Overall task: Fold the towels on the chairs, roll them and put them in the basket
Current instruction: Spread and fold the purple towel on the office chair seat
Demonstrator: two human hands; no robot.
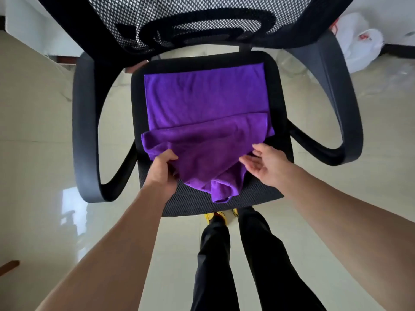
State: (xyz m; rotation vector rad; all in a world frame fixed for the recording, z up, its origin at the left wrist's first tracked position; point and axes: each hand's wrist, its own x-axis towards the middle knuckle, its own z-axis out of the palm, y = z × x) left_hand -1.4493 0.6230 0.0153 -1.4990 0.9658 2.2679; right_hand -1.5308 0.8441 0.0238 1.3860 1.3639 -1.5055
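A purple towel (pixel 202 104) lies on the seat of a black mesh office chair (pixel 224 205). Its far part is spread flat; its near part is lifted and bunched, with a corner drooping toward the seat's front edge. My left hand (pixel 162 169) grips the near left edge of the towel, fingers curled round the cloth. My right hand (pixel 265 163) is at the towel's near right side, palm up, fingers straight and relaxed, touching or just beside the cloth. No basket is in view.
The chair's armrests (pixel 86 131) curve out on both sides and its mesh backrest (pixel 179 16) rises at the top. White plastic bags (pixel 357 41) lie on the glossy tiled floor at the far right. My legs stand just before the seat.
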